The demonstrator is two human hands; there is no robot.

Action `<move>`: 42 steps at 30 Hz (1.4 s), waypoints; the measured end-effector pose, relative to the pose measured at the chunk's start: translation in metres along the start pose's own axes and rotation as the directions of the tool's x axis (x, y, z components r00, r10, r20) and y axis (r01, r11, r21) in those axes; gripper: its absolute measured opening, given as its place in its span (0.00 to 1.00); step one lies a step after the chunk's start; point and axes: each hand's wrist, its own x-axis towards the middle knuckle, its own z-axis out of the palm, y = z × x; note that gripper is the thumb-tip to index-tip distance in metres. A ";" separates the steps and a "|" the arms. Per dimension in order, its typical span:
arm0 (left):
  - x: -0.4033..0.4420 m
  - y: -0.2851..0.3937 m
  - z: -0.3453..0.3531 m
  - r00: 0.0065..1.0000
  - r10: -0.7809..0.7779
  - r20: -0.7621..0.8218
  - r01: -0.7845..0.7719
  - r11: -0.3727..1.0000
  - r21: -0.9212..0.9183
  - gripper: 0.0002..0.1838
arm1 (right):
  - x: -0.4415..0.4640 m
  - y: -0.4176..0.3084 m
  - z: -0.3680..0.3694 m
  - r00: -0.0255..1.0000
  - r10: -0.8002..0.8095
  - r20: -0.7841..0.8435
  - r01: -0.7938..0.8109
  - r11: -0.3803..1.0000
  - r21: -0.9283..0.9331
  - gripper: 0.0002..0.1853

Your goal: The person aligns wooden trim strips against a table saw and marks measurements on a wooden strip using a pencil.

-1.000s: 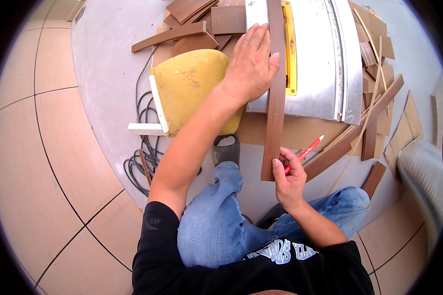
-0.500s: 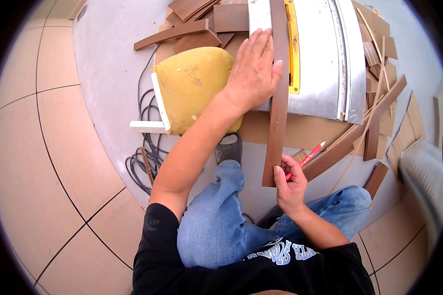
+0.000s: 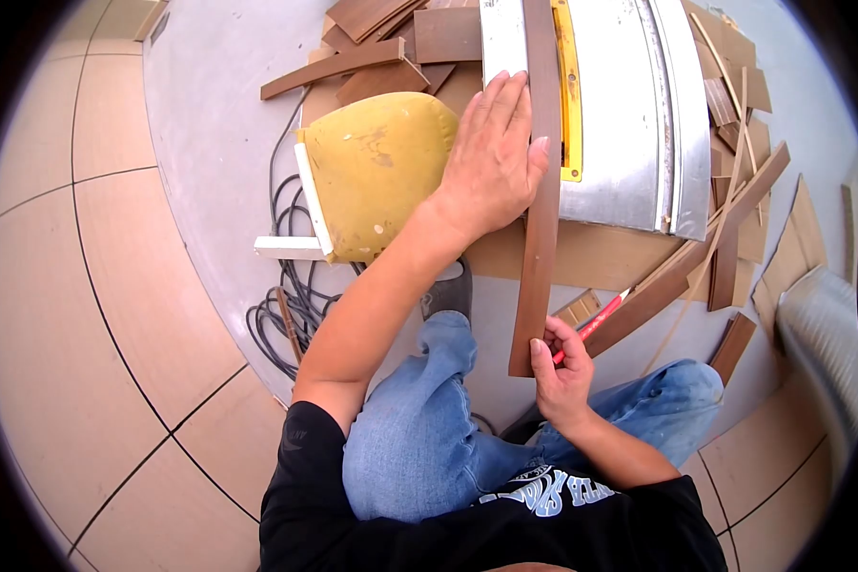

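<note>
A long brown strip (image 3: 541, 191) lies lengthwise on the silver saw table (image 3: 610, 181), beside a white metal bar (image 3: 503, 38). Its near end sticks out past the table's front edge. My left hand (image 3: 491, 157) rests palm down with stretched fingers on the bar and the strip's left side, its thumb over the strip. At the near end, my right hand (image 3: 564, 372) has its thumb and fingers at the strip's right edge. That same hand holds a red pencil (image 3: 603, 319), its tip pointing up and right.
A yellow guard-like piece (image 3: 377, 172) and a coiled black cable (image 3: 296, 319) are left of the table. Brown offcuts (image 3: 448, 35) pile up behind; more strips (image 3: 725, 248) and cardboard (image 3: 791, 248) lie right. A yellow insert (image 3: 570, 95) is set in the table.
The brown strip has slid towards my body, so more of it overhangs the table. Both my hands have moved nearer with it.
</note>
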 end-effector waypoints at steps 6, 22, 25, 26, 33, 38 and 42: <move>-0.006 0.005 -0.002 1.000 -0.005 0.016 0.005 1.000 0.001 0.33 | -0.007 0.003 -0.001 1.000 -0.022 0.006 0.022 1.000 -0.014 0.18; -0.020 0.018 -0.008 0.996 -0.031 0.084 0.032 0.999 -0.005 0.33 | -0.021 0.001 0.000 0.999 -0.009 -0.040 0.010 0.999 0.037 0.17; -0.022 0.020 -0.008 0.996 -0.033 0.089 0.033 0.999 -0.006 0.33 | -0.024 0.003 -0.001 0.999 -0.005 -0.042 0.007 0.999 0.039 0.17; -0.023 0.021 -0.009 0.995 -0.032 0.090 0.032 0.999 -0.005 0.33 | -0.025 0.004 -0.002 0.999 -0.004 -0.040 0.004 1.000 0.019 0.17; -0.028 0.025 -0.009 0.994 -0.034 0.099 0.035 0.999 -0.010 0.34 | -0.033 0.010 -0.009 0.999 0.009 0.042 -0.007 1.000 -0.029 0.18; -0.032 0.028 -0.010 0.994 -0.030 0.108 0.031 1.000 0.000 0.34 | -0.036 0.006 -0.007 1.000 0.027 0.007 -0.027 0.999 -0.017 0.17; -0.035 0.030 -0.011 0.992 -0.038 0.121 0.039 0.999 -0.004 0.34 | -0.040 0.010 -0.007 1.000 0.003 -0.025 -0.004 0.999 -0.032 0.17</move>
